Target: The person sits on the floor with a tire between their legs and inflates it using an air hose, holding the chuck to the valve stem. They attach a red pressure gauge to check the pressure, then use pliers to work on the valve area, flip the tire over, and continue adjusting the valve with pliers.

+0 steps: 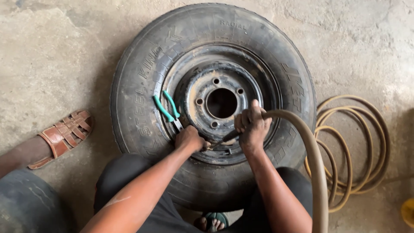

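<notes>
A large black tyre (pixel 142 77) on a rusty steel wheel rim (pixel 202 82) lies flat on the concrete floor. My right hand (pixel 252 127) grips the end of a tan air hose (pixel 312 164) and points its dark metal nozzle (pixel 225 139) at the rim's near edge. My left hand (pixel 189 139) is closed at that same spot, pinching something small that I cannot make out. Pliers with green handles (pixel 166 110) rest on the rim just left of my left hand.
The rest of the tan hose lies coiled (pixel 353 146) on the floor to the right of the tyre. Another person's foot in a brown sandal (pixel 64 136) is at the left. A yellow object (pixel 407 211) sits at the lower right edge.
</notes>
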